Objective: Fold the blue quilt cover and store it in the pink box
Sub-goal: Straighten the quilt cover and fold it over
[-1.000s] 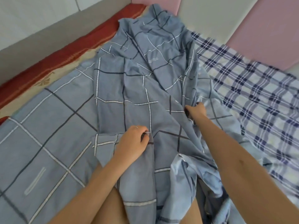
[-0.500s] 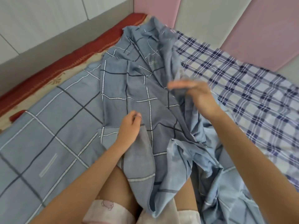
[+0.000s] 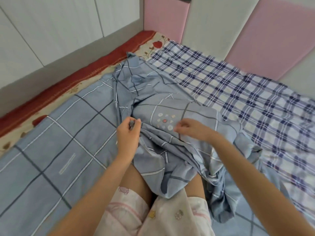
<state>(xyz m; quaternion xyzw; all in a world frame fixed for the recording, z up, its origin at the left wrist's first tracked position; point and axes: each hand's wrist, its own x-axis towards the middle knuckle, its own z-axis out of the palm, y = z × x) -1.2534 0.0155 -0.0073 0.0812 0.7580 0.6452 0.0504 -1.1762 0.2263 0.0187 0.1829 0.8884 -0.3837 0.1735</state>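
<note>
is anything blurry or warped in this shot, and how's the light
Head view: motion blur smears the right hand, so its grip is unreadable; the left hand, pinching the blue quilt cover, is sharper. Head view, edges: the wide lens bows the wall panels and the plaid sheet goes soft at right. Light is soft and even, no glare.

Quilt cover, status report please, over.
Left hand pinches a fold; right hand blurred, grip unclear. Quilt cover bunched over lap, unfolded. Pink box not in view.

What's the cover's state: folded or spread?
Not folded: cover lies bunched and creased; left hand pinches a fold of it.
</note>
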